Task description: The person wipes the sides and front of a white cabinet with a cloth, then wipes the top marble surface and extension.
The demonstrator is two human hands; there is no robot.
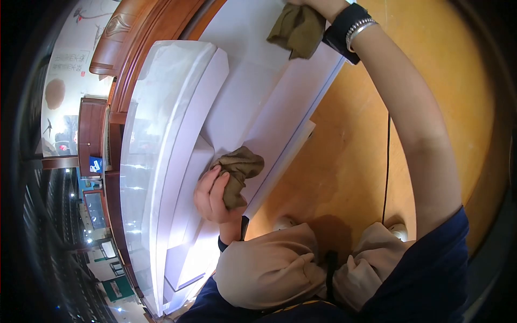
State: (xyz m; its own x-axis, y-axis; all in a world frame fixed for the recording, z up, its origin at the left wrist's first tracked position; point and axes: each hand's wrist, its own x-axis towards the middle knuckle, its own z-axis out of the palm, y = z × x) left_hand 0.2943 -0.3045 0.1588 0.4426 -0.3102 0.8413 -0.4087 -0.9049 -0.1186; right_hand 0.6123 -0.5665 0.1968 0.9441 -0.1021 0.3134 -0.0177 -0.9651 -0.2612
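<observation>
My left hand [211, 197] is closed around a bunched brown-olive cloth [237, 175] and rests against the white panel of a long piece of furniture [245, 70]. At the top edge, my right hand [312, 4] is partly cut off by the frame. It grips a second brown-olive cloth [299, 29], which lies over or just above the same white surface; whether it touches cannot be told. A black band and a beaded bracelet sit on my right wrist.
A raised white ledge with a glossy top [161, 107] runs along the left. Reddish-brown wooden furniture [126, 32] stands beyond it. Below is a yellowish-brown floor [344, 145] with a thin black cable [388, 161] across it. My bent knees [269, 266] are close to the panel.
</observation>
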